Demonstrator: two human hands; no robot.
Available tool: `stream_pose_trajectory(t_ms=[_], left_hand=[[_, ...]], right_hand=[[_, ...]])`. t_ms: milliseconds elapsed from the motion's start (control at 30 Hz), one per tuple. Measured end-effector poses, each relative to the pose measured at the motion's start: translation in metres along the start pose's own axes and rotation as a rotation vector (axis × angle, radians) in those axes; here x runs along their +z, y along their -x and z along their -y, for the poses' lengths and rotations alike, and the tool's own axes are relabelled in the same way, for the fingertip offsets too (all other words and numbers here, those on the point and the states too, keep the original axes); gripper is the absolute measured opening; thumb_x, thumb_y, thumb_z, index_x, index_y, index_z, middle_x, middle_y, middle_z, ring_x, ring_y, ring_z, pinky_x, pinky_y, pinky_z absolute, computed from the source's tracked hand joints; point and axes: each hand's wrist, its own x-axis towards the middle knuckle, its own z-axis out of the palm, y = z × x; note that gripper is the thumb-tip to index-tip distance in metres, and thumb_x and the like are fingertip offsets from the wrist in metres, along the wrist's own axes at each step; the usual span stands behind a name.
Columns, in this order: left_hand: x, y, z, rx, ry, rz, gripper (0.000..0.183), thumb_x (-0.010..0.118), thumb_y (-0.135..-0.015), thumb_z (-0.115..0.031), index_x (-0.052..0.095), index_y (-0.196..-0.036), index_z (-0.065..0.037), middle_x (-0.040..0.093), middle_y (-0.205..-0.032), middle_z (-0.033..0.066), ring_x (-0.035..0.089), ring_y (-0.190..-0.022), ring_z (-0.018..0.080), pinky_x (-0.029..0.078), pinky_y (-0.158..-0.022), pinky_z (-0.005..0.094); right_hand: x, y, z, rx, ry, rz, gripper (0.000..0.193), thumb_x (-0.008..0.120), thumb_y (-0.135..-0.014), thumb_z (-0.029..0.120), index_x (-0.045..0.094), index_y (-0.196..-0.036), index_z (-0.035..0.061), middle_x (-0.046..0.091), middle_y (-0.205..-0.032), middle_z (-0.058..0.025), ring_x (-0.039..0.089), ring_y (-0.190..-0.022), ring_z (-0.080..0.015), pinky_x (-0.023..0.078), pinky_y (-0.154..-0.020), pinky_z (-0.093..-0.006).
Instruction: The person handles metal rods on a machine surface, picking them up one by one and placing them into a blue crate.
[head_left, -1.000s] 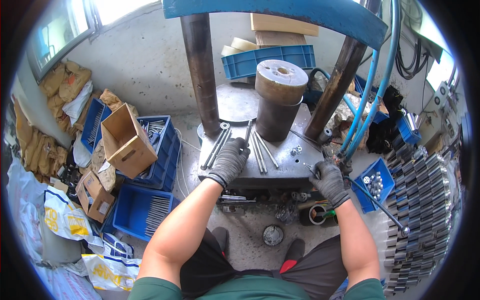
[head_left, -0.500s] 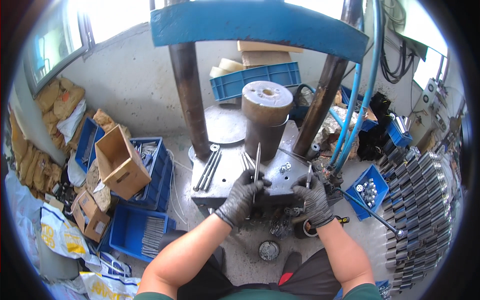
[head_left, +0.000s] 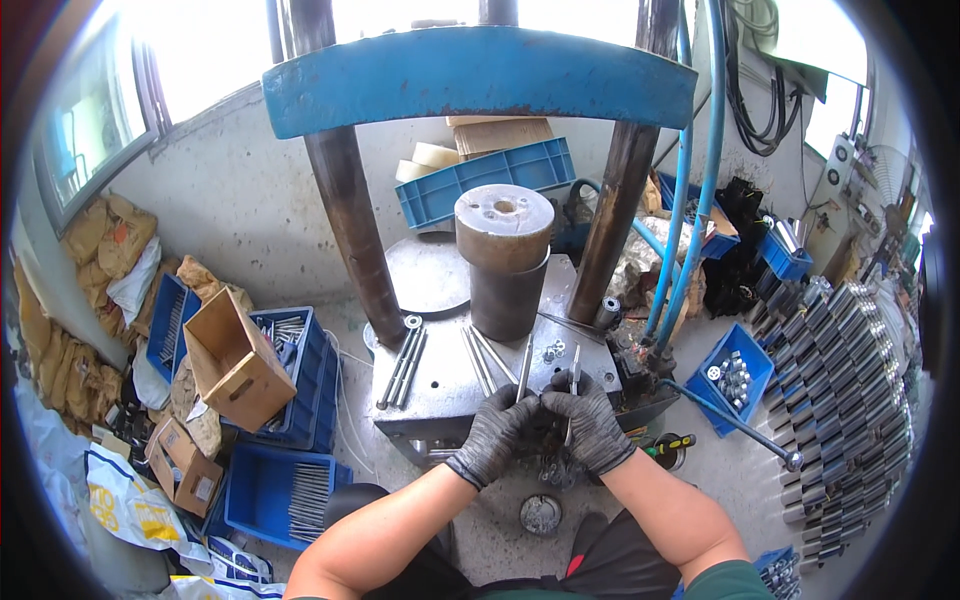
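My left hand [head_left: 497, 435], in a dark grey glove, is closed round a slim metal rod [head_left: 525, 362] that stands up from the fingers. Close beside it, my gloved right hand [head_left: 592, 425] pinches a slim, pointed metal piece [head_left: 575, 368]; its kind is unclear. The hands nearly meet over the front edge of a steel press table [head_left: 450, 405]. Just beyond them on the table lie loose rods [head_left: 478, 360] and a small cluster of metal rings [head_left: 553, 350]. More rods [head_left: 402, 368] lie at the table's left, with a washer-like ring [head_left: 413, 322] at their far end.
A thick steel cylinder [head_left: 505, 270] stands on the table beneath a blue crossbeam [head_left: 480, 85] on dark posts. Blue bins of metal parts [head_left: 265, 490] and a wooden box [head_left: 240, 360] are at left. Another parts bin [head_left: 735, 375], a slanting lever [head_left: 735, 425] and stacked metal tubes [head_left: 840, 410] stand at right.
My right hand has moved left, close to my left hand, bringing its metal piece near the rod. Both hands have come slightly lower in view as the head view shifted.
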Motion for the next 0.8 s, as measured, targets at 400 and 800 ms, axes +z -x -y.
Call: stream_pose_trajectory(t_ms=[400, 800], left_hand=[[-0.026, -0.012, -0.03, 0.005, 0.074, -0.127, 0.014, 0.067, -0.097, -0.012, 0.06, -0.106, -0.005, 0.056, -0.074, 0.0002, 0.052, -0.058, 0.0087, 0.043, -0.045, 0.0228], [-0.031, -0.007, -0.029, 0.059, 0.031, -0.145, 0.015, 0.067, -0.096, -0.013, 0.054, -0.102, -0.007, 0.056, -0.068, 0.0022, 0.051, -0.05, 0.0101, 0.042, -0.044, 0.0224]], right_hand=[[-0.014, 0.016, 0.013, -0.378, 0.963, 0.146, 0.071, 0.069, -0.076, 0.005, 0.05, -0.145, -0.0008, 0.065, -0.11, -0.0154, 0.065, -0.101, -0.0299, 0.054, -0.089, -0.0404], [-0.003, 0.021, 0.035, -0.872, 1.475, 0.131, 0.059, 0.072, -0.066, 0.004, 0.071, -0.125, 0.0102, 0.07, -0.107, -0.0163, 0.063, -0.099, -0.0368, 0.05, -0.09, -0.0496]])
